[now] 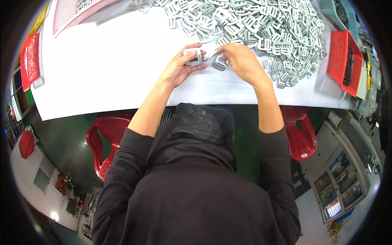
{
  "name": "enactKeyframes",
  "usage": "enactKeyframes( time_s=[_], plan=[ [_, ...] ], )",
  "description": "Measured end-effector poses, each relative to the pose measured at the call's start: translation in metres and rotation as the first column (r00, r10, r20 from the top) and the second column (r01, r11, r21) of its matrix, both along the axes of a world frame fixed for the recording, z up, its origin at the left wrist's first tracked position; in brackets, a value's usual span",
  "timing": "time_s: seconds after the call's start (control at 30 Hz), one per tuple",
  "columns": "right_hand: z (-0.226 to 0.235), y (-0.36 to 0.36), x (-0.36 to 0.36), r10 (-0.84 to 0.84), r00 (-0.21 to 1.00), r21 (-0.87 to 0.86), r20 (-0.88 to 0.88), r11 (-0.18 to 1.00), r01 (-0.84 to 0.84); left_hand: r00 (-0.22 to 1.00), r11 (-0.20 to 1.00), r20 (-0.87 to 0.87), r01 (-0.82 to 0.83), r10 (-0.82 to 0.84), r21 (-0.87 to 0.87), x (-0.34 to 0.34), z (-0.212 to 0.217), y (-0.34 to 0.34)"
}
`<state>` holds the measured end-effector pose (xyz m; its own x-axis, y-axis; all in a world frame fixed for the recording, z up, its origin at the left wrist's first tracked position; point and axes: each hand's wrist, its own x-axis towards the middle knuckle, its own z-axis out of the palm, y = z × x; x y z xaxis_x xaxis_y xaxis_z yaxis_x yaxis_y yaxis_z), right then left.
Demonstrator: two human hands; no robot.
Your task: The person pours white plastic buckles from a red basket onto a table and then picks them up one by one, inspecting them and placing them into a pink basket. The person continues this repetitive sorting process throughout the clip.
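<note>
Over the white table, my left hand (178,68) is closed around a grey slotted buckle (193,57), held between the thumb and fingers; whether more are stacked behind it I cannot make out. My right hand (241,61) reaches in from the right, its fingertips smeared by motion. Just under those fingers lies a loose grey buckle (219,64) on the table. Beyond both hands spreads a large heap of similar buckles (281,38). What the right fingertips touch or hold is too blurred to tell.
A pink basket (67,16) with grey pieces stands far left, near a red basket (29,61). At the right are a red basket (338,61) with dark parts and a teal basket (331,12). Red plastic chairs (107,132) flank me at the near table edge.
</note>
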<state>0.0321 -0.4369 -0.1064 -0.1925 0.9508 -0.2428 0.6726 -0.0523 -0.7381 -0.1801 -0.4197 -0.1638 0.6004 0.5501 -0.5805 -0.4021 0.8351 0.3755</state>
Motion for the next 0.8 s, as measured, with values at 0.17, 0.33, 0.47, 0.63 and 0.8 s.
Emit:
enactKeyframes(
  time_s=[0.17,0.33,0.47,0.63,0.8],
  plan=[
    [-0.005,0.003,-0.035,0.051,0.995,-0.174,0.085,0.984,-0.035,0.995,0.993,0.029,0.094,-0.097,0.075,0.01,0.003,-0.006],
    [-0.021,-0.005,-0.02,-0.445,0.818,-0.239,0.365,0.804,0.545,0.995,0.986,-0.022,0.1,-0.098,0.132,-0.001,-0.007,-0.004],
    [-0.056,-0.006,-0.031,-0.534,0.684,-0.024,0.497,0.78,0.626,0.994,0.985,-0.051,0.104,-0.098,0.135,-0.002,-0.008,-0.003],
    [-0.049,-0.012,-0.02,-0.687,0.724,-0.269,0.071,0.685,0.677,0.997,0.998,0.068,0.045,-0.048,0.039,-0.013,-0.009,0.0],
    [-0.024,-0.028,-0.042,-0.426,0.87,-0.386,-0.248,0.867,0.314,0.987,0.998,0.159,-0.024,0.033,-0.058,-0.019,-0.004,0.001]
  ],
)
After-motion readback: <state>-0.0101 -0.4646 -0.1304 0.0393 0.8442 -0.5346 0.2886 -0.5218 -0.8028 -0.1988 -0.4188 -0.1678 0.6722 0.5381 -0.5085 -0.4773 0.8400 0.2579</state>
